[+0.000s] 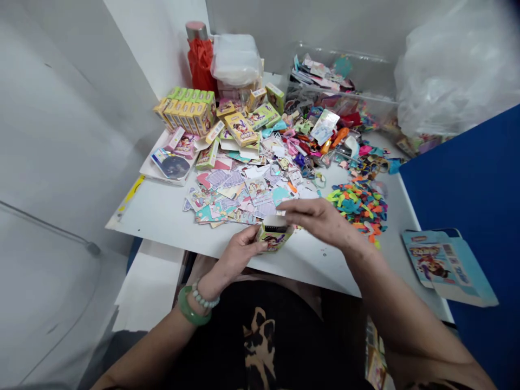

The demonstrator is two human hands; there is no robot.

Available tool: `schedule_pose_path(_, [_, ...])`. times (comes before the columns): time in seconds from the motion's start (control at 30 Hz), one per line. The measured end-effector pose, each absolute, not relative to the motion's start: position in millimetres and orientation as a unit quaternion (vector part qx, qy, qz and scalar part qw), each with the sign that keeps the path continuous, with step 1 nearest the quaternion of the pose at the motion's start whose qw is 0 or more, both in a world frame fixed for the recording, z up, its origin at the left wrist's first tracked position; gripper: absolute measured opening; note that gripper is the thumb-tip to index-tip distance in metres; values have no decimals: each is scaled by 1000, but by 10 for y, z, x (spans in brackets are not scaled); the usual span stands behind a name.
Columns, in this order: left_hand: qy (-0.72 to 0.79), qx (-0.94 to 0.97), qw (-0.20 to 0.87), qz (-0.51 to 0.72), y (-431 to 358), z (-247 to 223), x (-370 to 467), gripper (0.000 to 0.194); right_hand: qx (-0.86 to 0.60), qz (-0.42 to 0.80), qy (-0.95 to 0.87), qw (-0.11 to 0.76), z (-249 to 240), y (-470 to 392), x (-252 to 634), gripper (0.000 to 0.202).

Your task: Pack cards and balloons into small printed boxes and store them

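Small box [273, 243], open at the top, is above the table [158, 215] near the front edge. The left hand [239, 250] has thumb and fingers closed on it, probably for steadiness. The right hand [319, 219], half open and seemingly empty, is just beside it.

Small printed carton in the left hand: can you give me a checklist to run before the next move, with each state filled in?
1. Left hand holding the printed carton: ok, gripped at its side.
2. Carton's near end open: ok, a pale flap stands up and the dark inside shows.
3. Right hand touching the carton: cannot tell; its fingers overlap the opening in this view.
4. Carton's contents confirmed: cannot tell, too dark inside.
5. Printed cards in one neat stack: not ok, they lie scattered just beyond the carton.
6. Row of yellow-and-green cartons upright: ok, at the table's left rear.
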State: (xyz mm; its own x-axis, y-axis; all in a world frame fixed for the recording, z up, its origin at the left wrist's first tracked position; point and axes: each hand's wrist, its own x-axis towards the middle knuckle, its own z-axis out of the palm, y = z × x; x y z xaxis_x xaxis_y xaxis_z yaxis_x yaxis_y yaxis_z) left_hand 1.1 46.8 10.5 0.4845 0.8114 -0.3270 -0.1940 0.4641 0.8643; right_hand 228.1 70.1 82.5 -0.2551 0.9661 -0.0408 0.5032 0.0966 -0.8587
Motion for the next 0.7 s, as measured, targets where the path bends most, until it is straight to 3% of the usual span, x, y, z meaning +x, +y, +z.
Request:
schedule_pose_path(0.07, [386, 385, 764, 344, 526, 122, -5, 43, -601, 391, -611, 334, 684, 950, 2463, 29])
schedule_pose_path(0.13, [390, 372, 766, 351, 568, 142, -19, 42, -706, 294, -553, 332, 483, 1224, 2695, 28])
schedule_pose_path(0.23, [396, 371, 758, 361, 594, 152, -38, 41, -816, 145, -487, 275, 157, 1565, 3050, 20])
schedule_pose_path(0.37, [406, 357, 753, 376, 596, 106, -60, 44, -860, 135, -455, 188, -49, 1694, 3274, 3])
schedule_pose_path(0.43, [404, 345, 755, 384, 600, 71, -73, 45, -859, 141, -452, 194, 24, 1602, 3221, 5])
schedule_pose_path(0.6, [402, 344, 761, 376, 597, 16, -76, 47, -709, 257, -549, 361, 543, 1080, 2670, 14])
schedule_pose_path(0.7, [394, 344, 769, 368, 557, 30, -44, 48, -604, 271, -666, 345, 762, 799, 2255, 14])
